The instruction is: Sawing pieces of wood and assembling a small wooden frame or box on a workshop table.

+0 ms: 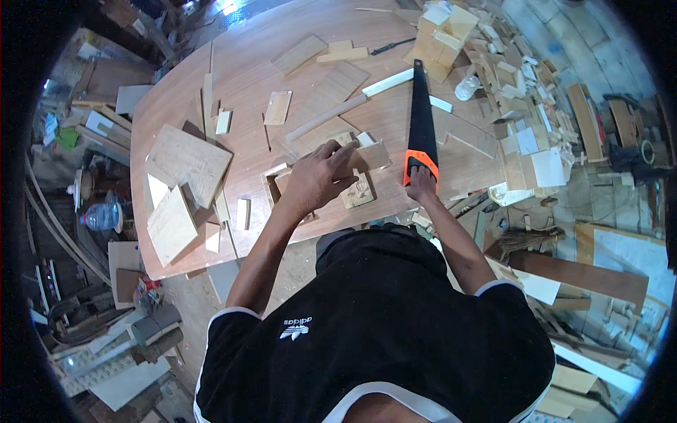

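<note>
My right hand (422, 185) is wrapped round the orange and black handle of a handsaw (421, 106), its dark blade pointing away from me over the table. Over the table's near middle, my left hand (319, 180) has its thumb and fingers spread apart. It hovers at or against the left end of a short brown board (372, 158); whether it touches the board is unclear. That board lies across a pale wooden block (358, 192), with another pale block partly hidden behind my fingers. An open wooden box-like frame (271, 185) sits partly under my left wrist.
Large flat boards (189, 163) lean together at the table's left. Small offcuts (243, 214) and a long strip (328, 118) are scattered over the wooden tabletop (243, 77). Far right stand a wooden box (437, 46), a clear jar (467, 87) and heaped scraps (525, 84).
</note>
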The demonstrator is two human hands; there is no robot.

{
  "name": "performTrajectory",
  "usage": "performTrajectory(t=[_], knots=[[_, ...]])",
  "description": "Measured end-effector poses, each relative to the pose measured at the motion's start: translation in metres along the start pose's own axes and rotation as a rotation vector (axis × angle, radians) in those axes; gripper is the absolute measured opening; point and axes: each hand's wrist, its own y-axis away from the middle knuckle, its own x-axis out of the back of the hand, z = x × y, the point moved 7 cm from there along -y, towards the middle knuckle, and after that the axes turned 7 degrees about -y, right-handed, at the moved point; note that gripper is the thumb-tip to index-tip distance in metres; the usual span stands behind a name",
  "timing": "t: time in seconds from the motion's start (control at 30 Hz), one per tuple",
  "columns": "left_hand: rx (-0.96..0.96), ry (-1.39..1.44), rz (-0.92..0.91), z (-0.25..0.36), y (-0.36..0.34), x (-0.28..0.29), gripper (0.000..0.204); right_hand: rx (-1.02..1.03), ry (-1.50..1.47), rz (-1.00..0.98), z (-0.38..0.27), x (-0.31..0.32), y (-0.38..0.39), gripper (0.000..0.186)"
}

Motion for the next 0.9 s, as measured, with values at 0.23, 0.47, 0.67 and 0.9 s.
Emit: performTrajectory(t=[0.23, 0.47, 0.67, 0.9], knots=[[-0.036, 0.067, 0.117, 0.020, -0.014, -0.003, 0.058, 0.094, -0.460, 0.377, -0.011, 0.039, 0.046, 0.030], [-0.360, 0.058, -0.038, 0.047, -0.033, -0.025, 0.055, -0.061, -1.239, 0.624, -0.009, 0.086, 0.133, 0.033], [-0.654, 0.062, -0.240, 0.068, -0.040, -0.066, 0.049, -0.206, -1.545, 0.585, -0.038, 0.106, 0.215, 0.024], [-1.171, 0.060, -0.250, 0.103, -0.030, -0.152, 0.046, -0.529, -1.393, 0.790, -0.069, 0.072, 0.328, 0.034]])
